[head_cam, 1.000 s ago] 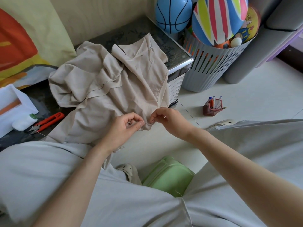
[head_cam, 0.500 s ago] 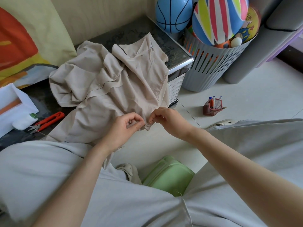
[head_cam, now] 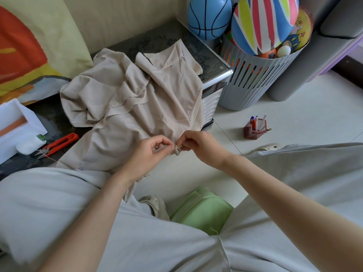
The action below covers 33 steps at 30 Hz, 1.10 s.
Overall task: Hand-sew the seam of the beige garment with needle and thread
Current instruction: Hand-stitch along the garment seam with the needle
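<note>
The beige garment (head_cam: 137, 99) lies crumpled over a dark glass-topped table (head_cam: 206, 55) and hangs down toward my lap. My left hand (head_cam: 151, 152) pinches the garment's lower corner between thumb and fingers. My right hand (head_cam: 198, 144) pinches at the same bunched corner from the right, fingertips nearly touching the left hand's. The needle and thread are too small to make out between the fingertips.
Red thread snips (head_cam: 57, 144) lie on the table at the left, beside a white box (head_cam: 17, 122) and a white thread spool (head_cam: 29, 146). A grey slatted basket (head_cam: 255, 81) of balls stands behind the table. A red pen holder (head_cam: 255, 128) and a green stool (head_cam: 202, 209) are on the floor.
Both hands have stayed at the garment's corner; the fingertips have shifted only slightly and the corner is bunched a little tighter between them.
</note>
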### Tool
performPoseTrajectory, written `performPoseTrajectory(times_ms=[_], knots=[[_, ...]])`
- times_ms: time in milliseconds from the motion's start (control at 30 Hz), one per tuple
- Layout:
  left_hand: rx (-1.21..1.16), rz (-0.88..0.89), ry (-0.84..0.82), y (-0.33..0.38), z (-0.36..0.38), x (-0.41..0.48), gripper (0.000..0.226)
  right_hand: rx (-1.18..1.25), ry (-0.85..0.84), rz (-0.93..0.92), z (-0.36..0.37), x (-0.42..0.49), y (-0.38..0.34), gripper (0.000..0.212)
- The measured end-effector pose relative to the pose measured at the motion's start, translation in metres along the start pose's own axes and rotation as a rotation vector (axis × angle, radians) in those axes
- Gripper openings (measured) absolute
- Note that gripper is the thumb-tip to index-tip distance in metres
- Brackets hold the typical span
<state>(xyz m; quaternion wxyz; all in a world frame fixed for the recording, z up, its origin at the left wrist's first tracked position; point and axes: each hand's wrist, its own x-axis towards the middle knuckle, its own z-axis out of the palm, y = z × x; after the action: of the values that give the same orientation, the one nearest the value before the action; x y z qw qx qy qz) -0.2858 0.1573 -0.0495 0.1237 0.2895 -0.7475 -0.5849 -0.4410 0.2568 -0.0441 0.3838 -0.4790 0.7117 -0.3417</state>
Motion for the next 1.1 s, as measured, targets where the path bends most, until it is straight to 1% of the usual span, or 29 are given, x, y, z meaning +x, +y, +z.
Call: performPoseTrajectory(times_ms=[100,200,267,367,433,567,667,733,833,967,1033,1100], knots=[[-0.009,0.012,-0.013,0.001,0.000,0.000,0.015,0.009,0.007,0.008,0.001,-0.002,-0.001,0.023],[-0.017,0.030,-0.029,0.000,0.000,0.000,0.020,-0.018,0.036,0.009,0.001,-0.002,-0.003,0.019],[0.007,0.043,-0.011,-0.002,-0.001,0.002,0.021,-0.032,0.066,0.014,0.002,-0.001,-0.003,0.018],[0.020,0.057,0.011,-0.001,-0.001,0.002,0.020,0.014,0.129,0.058,0.002,0.002,-0.002,0.012],[0.025,0.061,0.013,0.000,-0.001,0.002,0.017,0.083,0.152,0.090,0.002,0.003,-0.002,0.010],[0.021,0.060,0.022,0.000,0.000,0.002,0.018,0.323,0.162,0.102,0.004,0.001,-0.003,0.024],[-0.009,0.049,0.025,0.001,0.002,0.002,0.020,0.445,0.136,0.113,0.007,0.000,-0.005,0.027],[-0.028,0.033,0.037,0.001,0.002,0.002,0.018,0.420,0.103,0.110,0.008,-0.002,-0.007,0.026],[-0.036,0.025,0.048,0.001,0.003,0.001,0.019,0.313,0.047,0.086,0.011,-0.005,-0.008,0.023],[-0.029,0.012,0.055,-0.003,0.002,0.002,0.011,0.168,0.132,-0.025,0.013,-0.011,-0.011,0.026],[-0.031,0.004,0.049,-0.004,0.002,0.002,0.010,0.138,0.161,-0.083,0.013,-0.015,-0.012,0.022],[-0.061,0.005,0.040,-0.004,0.002,0.002,0.013,0.126,0.167,-0.115,0.013,-0.018,-0.012,0.017]])
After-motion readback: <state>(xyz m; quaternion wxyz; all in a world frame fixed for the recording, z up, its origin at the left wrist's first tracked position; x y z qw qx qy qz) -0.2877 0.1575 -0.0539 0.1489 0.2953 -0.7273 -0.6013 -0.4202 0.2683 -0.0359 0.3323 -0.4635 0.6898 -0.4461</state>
